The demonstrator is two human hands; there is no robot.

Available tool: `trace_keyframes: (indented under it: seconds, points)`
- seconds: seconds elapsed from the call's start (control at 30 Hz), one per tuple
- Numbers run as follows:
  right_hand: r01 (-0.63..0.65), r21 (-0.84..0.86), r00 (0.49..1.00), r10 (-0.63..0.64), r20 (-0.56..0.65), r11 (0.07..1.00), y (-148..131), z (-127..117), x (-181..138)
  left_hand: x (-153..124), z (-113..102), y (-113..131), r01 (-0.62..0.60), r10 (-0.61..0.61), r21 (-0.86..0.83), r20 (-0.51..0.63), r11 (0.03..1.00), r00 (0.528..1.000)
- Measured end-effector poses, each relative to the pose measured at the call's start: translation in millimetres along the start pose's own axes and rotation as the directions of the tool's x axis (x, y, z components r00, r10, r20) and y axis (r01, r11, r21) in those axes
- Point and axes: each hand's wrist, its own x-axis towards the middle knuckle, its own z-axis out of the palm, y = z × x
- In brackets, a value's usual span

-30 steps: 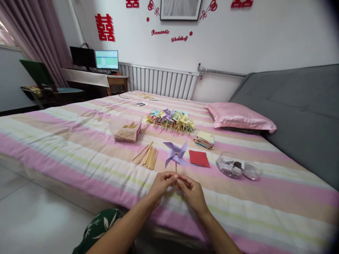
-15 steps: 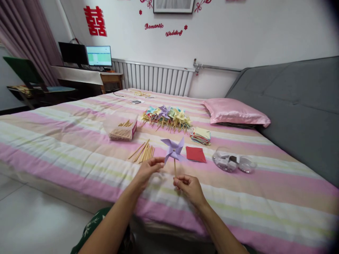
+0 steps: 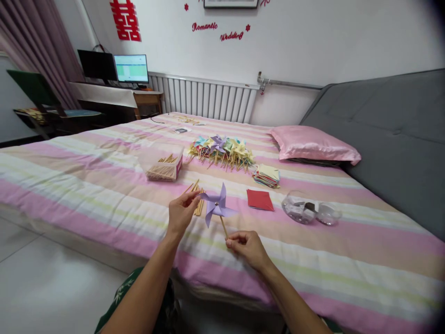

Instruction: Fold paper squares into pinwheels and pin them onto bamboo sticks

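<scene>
A purple paper pinwheel point(image 3: 217, 204) on a wooden stick leans to the left above the near part of the bed. My right hand point(image 3: 249, 248) is closed, pinching the lower end of the stick between thumb and fingers. At the pinwheel's left blade tip, my left hand point(image 3: 181, 212) has its thumb and fingers pressed together on the paper. Behind the left hand lie loose wooden sticks point(image 3: 199, 208), partly hidden by it and the pinwheel. Red paper squares point(image 3: 260, 200) lie to the right of the pinwheel.
Finished pinwheels point(image 3: 222, 150) are heaped farther back. A clear box of sticks point(image 3: 163, 170) stands at left, a stack of coloured paper point(image 3: 266, 176) at right. Clear round containers point(image 3: 303, 209) lie farther right, below a pink pillow point(image 3: 313, 143). All rest on the striped bed point(image 3: 347, 260).
My left hand has moved up and left to the blade tip. The pinwheel has tilted left and its blades have turned. My right hand keeps its hold on the stick.
</scene>
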Motion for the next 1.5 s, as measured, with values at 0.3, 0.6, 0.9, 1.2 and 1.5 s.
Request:
trace_keyframes:
  seconds: [0.3,0.6,0.9,1.2,1.5]
  points:
    - [-0.007,0.054,1.000,0.007,-0.009,0.999,0.5,0.1,0.2,-2.8,1.7,-1.6,-0.003,0.005,0.040,-0.037,0.999,0.999]
    - [-0.002,0.059,1.000,0.004,-0.030,0.998,1.0,0.9,0.7,-5.2,2.3,-1.3,-0.022,0.022,0.068,0.007,0.997,1.000]
    - [0.011,0.064,1.000,-0.009,-0.027,0.998,3.7,-0.1,2.2,-3.2,1.1,-5.9,-0.004,0.004,0.077,-0.004,0.997,1.000]
    - [0.002,0.088,0.999,0.001,-0.032,0.996,1.4,0.0,1.5,-3.1,-1.3,-5.4,0.012,-0.008,0.096,-0.045,0.995,0.999]
    - [-0.020,0.108,0.999,0.024,-0.039,0.994,3.2,-0.3,3.0,-2.9,-1.5,-4.0,0.033,-0.026,0.116,-0.063,0.993,0.998]
